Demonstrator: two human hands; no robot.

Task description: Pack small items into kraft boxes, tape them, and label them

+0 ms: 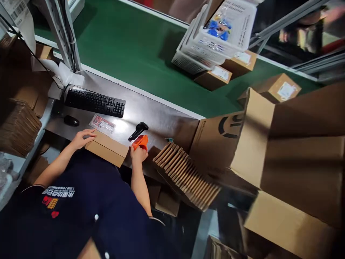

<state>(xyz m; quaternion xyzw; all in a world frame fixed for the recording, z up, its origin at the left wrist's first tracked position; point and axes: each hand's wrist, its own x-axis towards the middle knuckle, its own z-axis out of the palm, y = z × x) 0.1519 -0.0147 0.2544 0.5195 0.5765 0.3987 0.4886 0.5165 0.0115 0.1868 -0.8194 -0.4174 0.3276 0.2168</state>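
Note:
A small closed cardboard box [107, 147] lies at the front edge of the metal worktop, close against my body. My left hand [84, 139] grips its left end, with the fingers along the top edge. In my right hand [138, 154] is an orange tape dispenser [140, 141], held just off the box's right end. A black barcode scanner [138, 131] rests on the worktop right behind the dispenser. Behind the box lies a clear plastic packet with a red pattern [102, 123].
A keyboard [95, 101] and mouse [71, 120] sit at the left of the metal worktop [161, 111]. Flattened cartons [185, 174] stand in a row on the right, before a large open carton [250, 140]. White baskets [215, 39] and labelled boxes [283, 88] are on the green conveyor belt [126, 46].

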